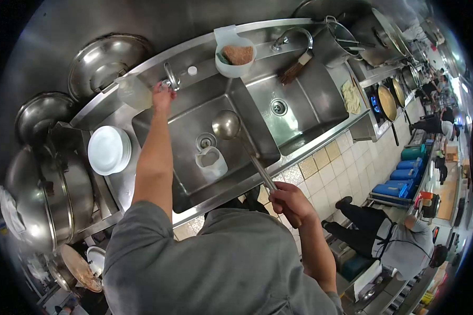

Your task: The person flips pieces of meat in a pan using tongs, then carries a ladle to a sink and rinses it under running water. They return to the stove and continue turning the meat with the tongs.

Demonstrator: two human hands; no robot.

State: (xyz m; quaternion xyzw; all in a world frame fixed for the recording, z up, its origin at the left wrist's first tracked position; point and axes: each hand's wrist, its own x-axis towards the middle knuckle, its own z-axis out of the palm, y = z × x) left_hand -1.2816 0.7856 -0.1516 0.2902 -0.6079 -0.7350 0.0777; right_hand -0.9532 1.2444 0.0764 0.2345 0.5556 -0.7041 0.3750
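**Ladle over the sink, other hand at the tap**

We see the right hand (289, 202) wrapped shut around the far end of a long metal ladle (226, 125), at the near edge of the sink (184, 123). The shaft runs forward and up from that fist, and the round bowl hangs over the middle of the basin, clear of its floor. The left hand (163, 95) is stretched to the back rim of the sink, fingertips curled at the tap handle (170, 77). We cannot tell whether they grip it or only touch it.

On the sink floor, just below the ladle's bowl, a white plastic jug (211, 164) stands beside the drain. A stack of white plates (109, 150) sits on the counter left of the sink, and a white tub (235, 54) holding something brown rests on the back rim. Well right of the sink, a co-worker (394, 244) crouches on the tiled floor.

We judge the ladle to be stiff steel, and bowl-heavy. Held at the very end, as it is here, the weight levers against the wrist. If wet, the smooth shaft could be slippery, so a full fist fits better than a fingertip pinch, and a hold nearer the bowl would steady it.
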